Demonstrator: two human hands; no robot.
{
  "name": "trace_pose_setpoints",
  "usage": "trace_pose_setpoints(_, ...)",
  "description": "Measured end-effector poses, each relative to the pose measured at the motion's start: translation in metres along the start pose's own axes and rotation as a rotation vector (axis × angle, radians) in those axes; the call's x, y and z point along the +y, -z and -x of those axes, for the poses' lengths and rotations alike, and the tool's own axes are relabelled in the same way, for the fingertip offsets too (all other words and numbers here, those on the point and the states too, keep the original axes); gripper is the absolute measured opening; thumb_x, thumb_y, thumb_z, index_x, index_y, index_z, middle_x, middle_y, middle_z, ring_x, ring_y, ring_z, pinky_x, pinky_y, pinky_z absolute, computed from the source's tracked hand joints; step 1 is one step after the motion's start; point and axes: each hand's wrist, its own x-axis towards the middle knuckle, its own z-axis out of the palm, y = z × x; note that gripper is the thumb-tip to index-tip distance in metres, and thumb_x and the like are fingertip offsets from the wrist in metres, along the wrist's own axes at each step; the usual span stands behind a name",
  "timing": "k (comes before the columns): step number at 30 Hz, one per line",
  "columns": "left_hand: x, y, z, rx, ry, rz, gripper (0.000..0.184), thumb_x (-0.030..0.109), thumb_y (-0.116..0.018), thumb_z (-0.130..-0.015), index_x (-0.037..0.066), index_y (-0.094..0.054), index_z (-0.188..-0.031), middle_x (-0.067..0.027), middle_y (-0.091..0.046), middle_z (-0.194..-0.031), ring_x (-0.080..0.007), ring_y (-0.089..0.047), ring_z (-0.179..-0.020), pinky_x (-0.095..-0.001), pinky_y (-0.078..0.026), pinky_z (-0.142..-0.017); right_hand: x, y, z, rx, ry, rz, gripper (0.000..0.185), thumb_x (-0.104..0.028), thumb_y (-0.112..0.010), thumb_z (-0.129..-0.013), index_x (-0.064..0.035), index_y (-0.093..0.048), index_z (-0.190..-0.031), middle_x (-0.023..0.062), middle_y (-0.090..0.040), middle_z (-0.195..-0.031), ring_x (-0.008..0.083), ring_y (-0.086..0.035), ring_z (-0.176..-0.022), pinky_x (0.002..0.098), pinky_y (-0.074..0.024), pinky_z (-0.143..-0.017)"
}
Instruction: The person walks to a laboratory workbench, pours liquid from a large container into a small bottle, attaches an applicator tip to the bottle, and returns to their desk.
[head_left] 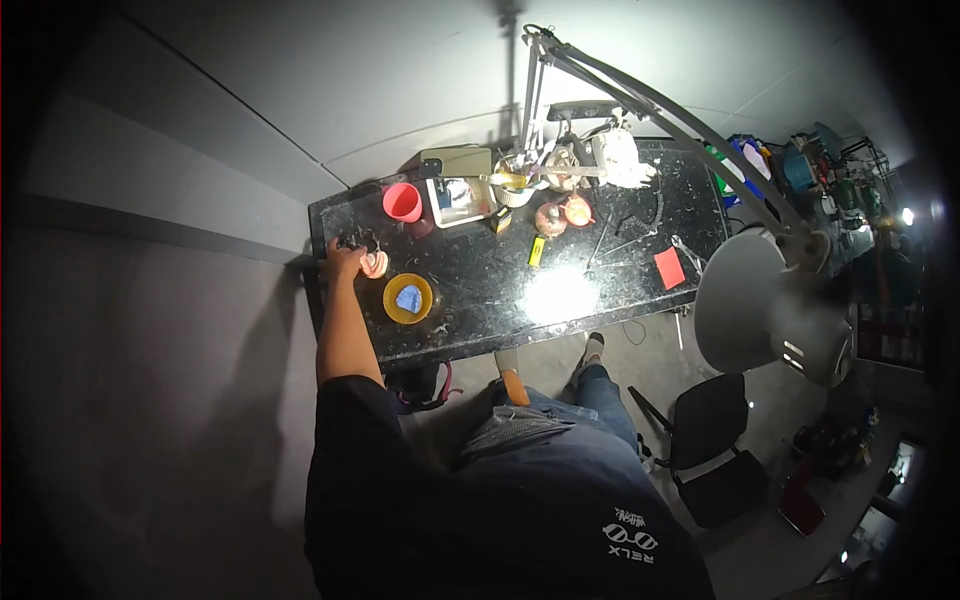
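At the far left end of the black table [470, 315], my left hand [345, 262] reaches out with its fingers curled at a small dark metal frame [352, 241], which looks like a dental articulator. Right beside the hand is a pink and white denture-like model [374, 264]. The fingertips are small and partly hidden. Nearer my body stands a yellow bowl [390, 312] with a blue lump [409, 298] inside. My right hand does not appear in view.
Behind are a red cup [402, 203], a white tray [462, 220] and a round pinkish pot [549, 219]. A yellow item [537, 252] and a red card [669, 268] lie further right. The lamp [745, 300] overhangs the right end; a black chair [710, 420] stands below.
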Motion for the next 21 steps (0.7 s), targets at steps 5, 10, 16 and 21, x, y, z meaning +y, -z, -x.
trace_pose_setpoints(5,0.012,0.001,-0.017,-0.056,0.145,0.069,0.066,0.062,-0.071,-0.078,0.014,-0.071,-0.123,-0.0161,-0.058,-0.139,-0.0479,-0.036,-0.138,-0.0579,-0.033,-0.112,0.004,0.003,0.022,0.011,-0.053,0.021,0.01,-0.013,-0.067,-0.089,-0.0039,-0.072,-0.087,0.0009,-0.067,-0.074,0.0133,-0.06,-0.067,0.0308,-0.0476,-0.064)
trace_pose_setpoints(10,0.012,-0.021,-0.038,-0.076,0.057,-0.323,0.057,0.056,-0.063,-0.088,0.008,-0.071,-0.118,-0.0186,-0.066,-0.127,-0.0402,-0.064,-0.114,-0.0497,-0.052,-0.095,-0.009,0.007,0.024,0.068,-0.066,-0.018,0.011,-0.012,-0.067,-0.088,-0.0032,-0.073,-0.088,0.0009,-0.069,-0.077,0.0142,-0.062,-0.07,0.0316,-0.0496,-0.07)
trace_pose_setpoints(16,-0.012,-0.034,-0.052,0.117,0.046,-0.26,0.055,0.055,-0.06,-0.091,0.007,-0.072,-0.116,-0.0244,-0.066,-0.116,-0.0409,-0.063,-0.112,-0.0518,-0.052,-0.094,-0.047,0.008,-0.015,0.123,0.012,-0.194,0.011,-0.009,-0.064,-0.088,-0.001,-0.071,-0.091,0.0041,-0.068,-0.076,0.0142,-0.063,-0.068,0.031,-0.0522,-0.066)
trace_pose_setpoints(21,-0.028,0.002,-0.039,0.37,-0.19,0.122,0.03,0.03,-0.062,-0.09,0.012,-0.077,-0.107,-0.0195,-0.074,-0.098,-0.0398,-0.07,-0.087,-0.0459,-0.054,-0.081,-0.056,0.002,-0.025,0.127,0.027,-0.143,0.013,-0.009,-0.064,-0.088,-0.0002,-0.072,-0.094,0.006,-0.071,-0.08,0.015,-0.065,-0.074,0.0313,-0.0526,-0.07)
